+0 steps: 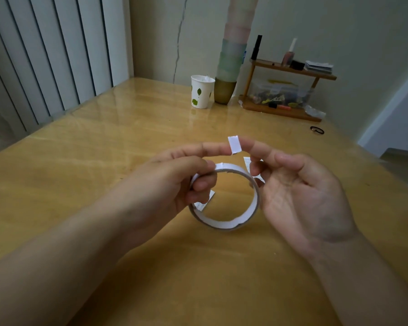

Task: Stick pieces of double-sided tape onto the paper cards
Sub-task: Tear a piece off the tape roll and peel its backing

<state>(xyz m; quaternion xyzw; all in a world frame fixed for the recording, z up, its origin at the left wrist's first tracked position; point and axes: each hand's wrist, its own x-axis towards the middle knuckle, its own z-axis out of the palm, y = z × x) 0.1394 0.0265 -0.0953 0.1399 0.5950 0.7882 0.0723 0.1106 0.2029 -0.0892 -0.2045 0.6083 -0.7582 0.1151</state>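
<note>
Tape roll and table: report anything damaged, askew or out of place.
The tape roll, which the left hand holds, has a ragged, torn liner edge. A small torn piece of tape sits between both forefingers. Behind, the wall shows a long crack.

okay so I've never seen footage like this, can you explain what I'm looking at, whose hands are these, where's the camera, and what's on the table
There is no machine: a person wears one camera on the head, looking down at their own hands. The left hand holds a roll of double-sided tape above a wooden table. A small torn tape piece sits between the left forefinger and the right hand; the exact grip is hard to see. White paper cards lie under the hands, mostly hidden. Farther back stand a paper cup and a small wooden shelf.
</note>
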